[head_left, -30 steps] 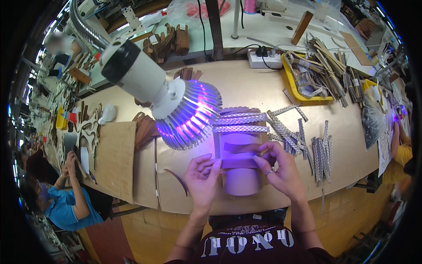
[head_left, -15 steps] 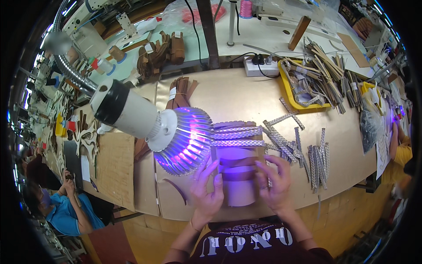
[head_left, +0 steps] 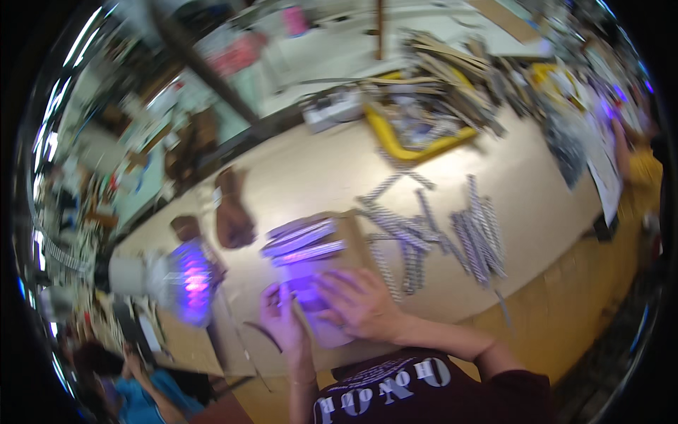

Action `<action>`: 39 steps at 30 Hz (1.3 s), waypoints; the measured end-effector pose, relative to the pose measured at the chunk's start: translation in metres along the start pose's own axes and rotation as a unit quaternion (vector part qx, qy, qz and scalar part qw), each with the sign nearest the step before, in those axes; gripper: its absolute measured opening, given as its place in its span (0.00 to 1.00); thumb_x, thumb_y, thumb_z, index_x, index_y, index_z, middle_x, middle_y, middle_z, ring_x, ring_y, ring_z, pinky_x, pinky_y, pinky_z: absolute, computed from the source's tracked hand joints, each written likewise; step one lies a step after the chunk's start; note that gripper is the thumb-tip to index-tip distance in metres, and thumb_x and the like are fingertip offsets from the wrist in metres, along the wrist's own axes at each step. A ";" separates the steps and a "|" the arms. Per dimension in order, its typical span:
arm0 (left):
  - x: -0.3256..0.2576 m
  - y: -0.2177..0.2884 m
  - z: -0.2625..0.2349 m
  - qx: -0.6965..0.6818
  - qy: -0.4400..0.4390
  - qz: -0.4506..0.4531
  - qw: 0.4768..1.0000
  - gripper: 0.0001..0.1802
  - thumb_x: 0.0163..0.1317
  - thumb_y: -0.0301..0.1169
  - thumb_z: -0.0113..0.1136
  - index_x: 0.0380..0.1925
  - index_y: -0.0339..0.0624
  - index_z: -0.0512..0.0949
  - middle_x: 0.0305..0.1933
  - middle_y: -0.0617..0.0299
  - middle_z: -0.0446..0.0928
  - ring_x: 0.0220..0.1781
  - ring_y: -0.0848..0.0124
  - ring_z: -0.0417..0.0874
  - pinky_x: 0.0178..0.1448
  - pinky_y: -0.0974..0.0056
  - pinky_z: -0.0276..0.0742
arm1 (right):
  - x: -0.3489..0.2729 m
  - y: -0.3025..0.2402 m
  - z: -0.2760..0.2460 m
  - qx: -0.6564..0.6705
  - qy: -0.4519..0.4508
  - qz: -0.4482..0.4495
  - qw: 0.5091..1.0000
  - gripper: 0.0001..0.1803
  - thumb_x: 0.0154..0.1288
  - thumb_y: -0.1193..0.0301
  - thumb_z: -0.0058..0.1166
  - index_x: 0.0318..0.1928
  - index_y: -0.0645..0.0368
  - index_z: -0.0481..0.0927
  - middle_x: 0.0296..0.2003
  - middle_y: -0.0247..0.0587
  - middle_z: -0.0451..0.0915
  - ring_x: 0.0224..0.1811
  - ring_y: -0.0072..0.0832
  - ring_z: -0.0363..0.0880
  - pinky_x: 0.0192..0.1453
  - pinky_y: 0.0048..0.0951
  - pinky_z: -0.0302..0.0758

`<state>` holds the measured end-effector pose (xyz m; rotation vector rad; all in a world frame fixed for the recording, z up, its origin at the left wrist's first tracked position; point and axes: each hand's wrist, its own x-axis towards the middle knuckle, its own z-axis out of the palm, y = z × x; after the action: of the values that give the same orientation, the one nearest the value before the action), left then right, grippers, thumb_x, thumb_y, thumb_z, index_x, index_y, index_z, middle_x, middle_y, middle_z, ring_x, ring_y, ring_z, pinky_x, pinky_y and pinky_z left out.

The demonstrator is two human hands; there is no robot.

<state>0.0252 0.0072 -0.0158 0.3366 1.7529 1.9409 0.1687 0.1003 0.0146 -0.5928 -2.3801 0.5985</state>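
Silvery braided strips [head_left: 479, 240], yellow tray [head_left: 407, 151]

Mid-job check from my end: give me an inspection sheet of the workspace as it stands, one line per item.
Surface: gold-brown tabletop, strips lying on it.
Job's things: pale piece under the hands, braided strips lying across its far end.
Clutter: loose braided strips to the right; brown strip bundle beyond the piece; filled yellow tray farther back.
Hands: left hand at the piece's left side, right hand over it; grip unclear from blur.
Cables: white power strip at the far edge; cords too blurred to trace.
Surroundings: lit lamp at left; blue-clad person lower left.
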 end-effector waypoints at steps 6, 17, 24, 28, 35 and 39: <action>0.004 -0.004 -0.001 0.144 0.024 0.065 0.987 0.05 0.67 0.20 0.56 0.42 0.35 0.74 0.41 0.61 0.77 0.44 0.75 0.77 0.48 0.70 0.75 | -0.009 -0.001 0.017 0.029 0.070 0.013 0.997 0.25 0.68 0.54 0.51 0.57 0.57 0.77 0.61 0.39 0.74 0.61 0.35 0.71 0.61 0.41 0.69; 0.025 0.004 -0.039 -0.151 -0.011 -0.177 0.972 0.13 0.69 0.36 0.57 0.50 0.42 0.75 0.47 0.62 0.77 0.46 0.73 0.77 0.51 0.69 0.73 | -0.070 0.099 -0.098 0.094 0.205 0.248 0.942 0.11 0.62 0.71 0.60 0.44 0.58 0.81 0.45 0.43 0.80 0.49 0.41 0.78 0.53 0.41 0.74; 0.028 0.027 -0.056 0.038 0.228 0.030 0.973 0.19 0.70 0.42 0.56 0.55 0.43 0.75 0.52 0.66 0.78 0.46 0.76 0.75 0.44 0.71 0.66 | -0.117 0.150 -0.153 -0.039 0.169 0.417 0.892 0.12 0.63 0.73 0.57 0.46 0.63 0.79 0.37 0.48 0.78 0.39 0.44 0.79 0.47 0.40 0.76; 0.005 0.048 -0.027 0.137 0.255 0.165 0.943 0.18 0.71 0.37 0.53 0.56 0.41 0.75 0.51 0.61 0.77 0.50 0.71 0.74 0.48 0.67 0.67 | -0.120 0.152 -0.142 -0.116 0.125 0.397 0.902 0.11 0.64 0.76 0.54 0.47 0.64 0.79 0.36 0.49 0.77 0.38 0.46 0.78 0.46 0.39 0.75; -0.066 0.046 0.048 0.328 0.117 0.592 0.727 0.06 0.66 0.25 0.55 0.40 0.35 0.74 0.42 0.52 0.76 0.45 0.60 0.78 0.52 0.58 0.74 | -0.128 0.167 -0.149 0.027 0.210 0.483 0.850 0.15 0.69 0.76 0.49 0.55 0.66 0.77 0.40 0.48 0.81 0.40 0.37 0.80 0.47 0.32 0.75; -0.091 0.053 0.098 0.164 -0.282 0.556 0.764 0.08 0.58 0.23 0.61 0.38 0.39 0.77 0.41 0.54 0.81 0.36 0.61 0.83 0.45 0.59 0.77 | -0.126 0.154 -0.167 0.139 0.290 0.474 0.820 0.17 0.73 0.76 0.46 0.59 0.68 0.75 0.39 0.40 0.81 0.39 0.24 0.79 0.44 0.26 0.75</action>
<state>0.1407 0.0413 0.0630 2.2452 1.5202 1.7570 0.4074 0.2004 -0.0059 -1.5756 -1.2739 0.9683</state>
